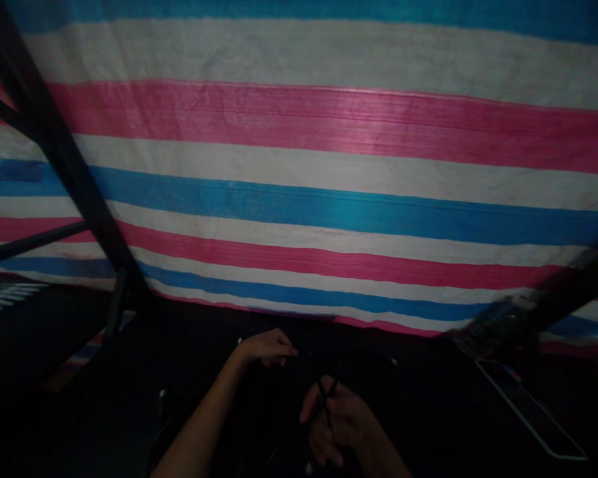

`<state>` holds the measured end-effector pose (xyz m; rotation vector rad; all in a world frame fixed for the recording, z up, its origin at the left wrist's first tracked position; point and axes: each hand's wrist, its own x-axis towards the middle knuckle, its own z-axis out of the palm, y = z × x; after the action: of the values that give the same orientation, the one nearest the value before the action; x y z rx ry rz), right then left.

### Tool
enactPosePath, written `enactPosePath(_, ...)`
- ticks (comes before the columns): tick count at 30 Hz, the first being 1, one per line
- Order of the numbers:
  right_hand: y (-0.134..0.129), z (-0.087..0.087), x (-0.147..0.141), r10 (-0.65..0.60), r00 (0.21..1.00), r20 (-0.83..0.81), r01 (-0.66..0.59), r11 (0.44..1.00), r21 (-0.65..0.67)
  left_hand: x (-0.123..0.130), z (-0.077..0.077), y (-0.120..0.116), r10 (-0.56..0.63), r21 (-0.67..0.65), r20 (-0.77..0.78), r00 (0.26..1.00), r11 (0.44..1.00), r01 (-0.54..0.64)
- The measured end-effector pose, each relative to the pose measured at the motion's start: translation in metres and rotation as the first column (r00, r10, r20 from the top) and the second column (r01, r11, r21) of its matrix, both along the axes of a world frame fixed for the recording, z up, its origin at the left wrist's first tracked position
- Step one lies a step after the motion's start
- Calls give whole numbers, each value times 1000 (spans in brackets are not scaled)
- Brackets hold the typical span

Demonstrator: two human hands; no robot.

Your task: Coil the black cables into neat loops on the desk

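Observation:
The scene is very dark. My left hand [269, 347] is over the black surface at lower centre, its fingers curled together with the fingertips pointing right; whatever they may pinch is too dark to make out. To its right and nearer to me, my right hand [335, 418] has its fingers closed around thin black cables [325, 393], which cross over the fingers. More dark cable [369, 356] lies beyond my right hand, with a small pale tip at its right end. The two hands are apart.
A striped pink, white and blue sheet [299, 199] hangs behind. A dark slanted post [70, 159] stands at left, another at right. A pale-edged flat object [533, 411] and a clear plastic bag [498, 325] lie at right. A small metallic piece [163, 400] is at lower left.

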<state>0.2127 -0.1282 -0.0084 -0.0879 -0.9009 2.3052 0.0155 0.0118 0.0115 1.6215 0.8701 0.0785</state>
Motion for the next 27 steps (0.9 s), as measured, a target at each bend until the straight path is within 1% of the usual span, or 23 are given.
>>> enactPosePath(3,-15,12,14,-194,973,122,198,980,-18,2,0,-1,-20,-17,-8,1000,1000,20)
enactPosePath(6,-37,21,22,-345,915,209,366,928,-74,4,0,-1,-84,-49,-13,996,995,83)
enactPosePath(7,-43,24,23,-372,897,240,402,911,-89,4,0,-1,-105,-50,-20,994,993,104)
enactPosePath(9,-52,27,22,-382,872,306,429,898,-102,4,-1,-1,-139,-39,-47,989,990,137)
enactPosePath(11,-53,25,20,-374,843,386,447,886,-119,5,-1,-1,-159,-13,-74,984,987,159)
enactPosePath(12,-52,21,19,-379,814,440,474,871,-127,5,-2,-2,-167,2,-87,982,986,168)
enactPosePath(15,-40,2,15,-414,668,618,583,808,-89,11,-6,-4,-196,55,-146,970,977,206)
enactPosePath(16,-34,-5,13,-404,624,669,585,809,-57,15,-8,-6,-210,67,-174,962,972,224)
enactPosePath(18,-21,-18,6,-352,565,746,526,851,3,22,-11,-8,-231,82,-218,948,964,253)
enactPosePath(20,-7,-25,-4,-301,528,794,432,900,54,26,-14,-9,-235,88,-234,943,961,262)
enactPosePath(22,6,-28,-15,-294,496,817,366,924,111,26,-15,-9,-225,92,-237,945,963,252)
enactPosePath(25,19,-32,-28,-341,473,812,362,916,174,16,-16,-12,-162,125,-190,968,974,188)
enactPosePath(27,21,-36,-33,-368,488,791,423,893,155,6,-15,-15,-120,125,-105,987,983,132)
